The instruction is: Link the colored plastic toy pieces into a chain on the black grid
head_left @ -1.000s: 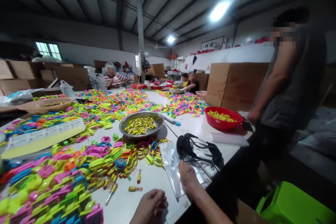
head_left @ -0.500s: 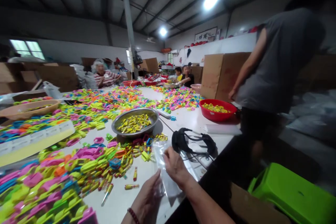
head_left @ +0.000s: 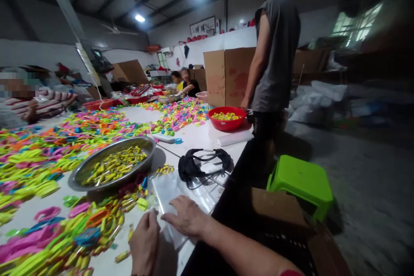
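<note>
Right hand (head_left: pixel 187 217) resting, fingers apart, on clear plastic bags (head_left: pixel 164 187) near worktop (head_left: pixel 197 137) right edge; left hand (head_left: pixel 145 241) curling alongside, grip unclear.

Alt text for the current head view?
A person's right hand rests on clear plastic on a white table, the left hand close beside it. A metal bowl of small yellow pieces and scattered colourful plastic parts lie to the left; beyond the hands are a black strapped item and a red basin.
</note>
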The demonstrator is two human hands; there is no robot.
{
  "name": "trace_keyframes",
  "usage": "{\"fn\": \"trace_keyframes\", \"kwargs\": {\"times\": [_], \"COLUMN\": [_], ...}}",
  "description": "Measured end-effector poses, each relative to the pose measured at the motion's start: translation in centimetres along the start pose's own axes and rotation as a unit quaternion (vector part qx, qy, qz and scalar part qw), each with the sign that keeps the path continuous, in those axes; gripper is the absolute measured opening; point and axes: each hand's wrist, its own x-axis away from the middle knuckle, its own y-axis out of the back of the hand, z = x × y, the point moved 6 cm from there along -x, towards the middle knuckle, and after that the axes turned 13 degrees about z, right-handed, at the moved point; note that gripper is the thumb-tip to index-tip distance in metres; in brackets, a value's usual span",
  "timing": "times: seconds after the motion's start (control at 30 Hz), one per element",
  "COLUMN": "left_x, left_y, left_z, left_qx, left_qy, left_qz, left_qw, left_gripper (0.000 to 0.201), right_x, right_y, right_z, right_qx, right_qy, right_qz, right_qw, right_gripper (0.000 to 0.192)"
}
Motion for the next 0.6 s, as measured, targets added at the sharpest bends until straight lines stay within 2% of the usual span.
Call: {"fn": "trace_keyframes", "kwargs": {"times": [0.1,0.17,0.2,0.3,0.33,0.37,0.43,0.5,0.57,0.6], "left_x": [0.5,1.1,1.5,2.8,3.3,3.7,4.4,4.8,5.5,5.9], "left_y": [1.9,2.8,3.1,3.0,2.7,2.4,1.6,0.0,-2.1,-2.8], "left_z": [-3.1,-5.2,-6.2,-8.1,-8.2,-8.0,-6.3,-3.6,-2.0,-2.0], "left_qx": [-0.048,-0.056,-0.050,0.042,0.101,0.172,0.329,0.481,0.593,0.629], "left_qy": [-0.046,-0.083,-0.106,-0.171,-0.187,-0.193,-0.147,-0.014,0.108,0.135], "left_qz": [-0.049,-0.075,-0.080,-0.063,-0.051,-0.045,-0.041,-0.013,0.095,0.161], "left_qw": [0.997,0.992,0.990,0.982,0.976,0.965,0.932,0.876,0.792,0.748], "left_gripper": [0.033,0.031,0.029,0.031,0.031,0.030,0.031,0.038,0.047,0.049], "right_x": [0.5,0.3,0.1,-1.5,-2.0,-2.4,-2.9,-2.8,-2.6,-2.5], "right_y": [-0.4,-0.5,-0.4,-0.2,-0.1,0.1,1.0,2.5,3.5,3.7], "right_z": [1.9,2.7,2.9,2.6,2.4,2.3,2.0,1.9,2.4,2.9], "right_qx": [-0.035,-0.061,-0.070,-0.099,-0.110,-0.118,-0.119,-0.107,-0.090,-0.082], "right_qy": [0.044,0.083,0.098,0.082,0.071,0.062,0.061,0.069,0.082,0.096], "right_qz": [0.049,0.045,0.029,-0.024,-0.029,-0.034,-0.063,-0.114,-0.143,-0.145], "right_qw": [0.997,0.994,0.992,0.991,0.991,0.990,0.989,0.985,0.982,0.981], "right_gripper": [0.065,0.078,0.075,0.032,0.027,0.030,0.034,0.031,0.031,0.031]}}
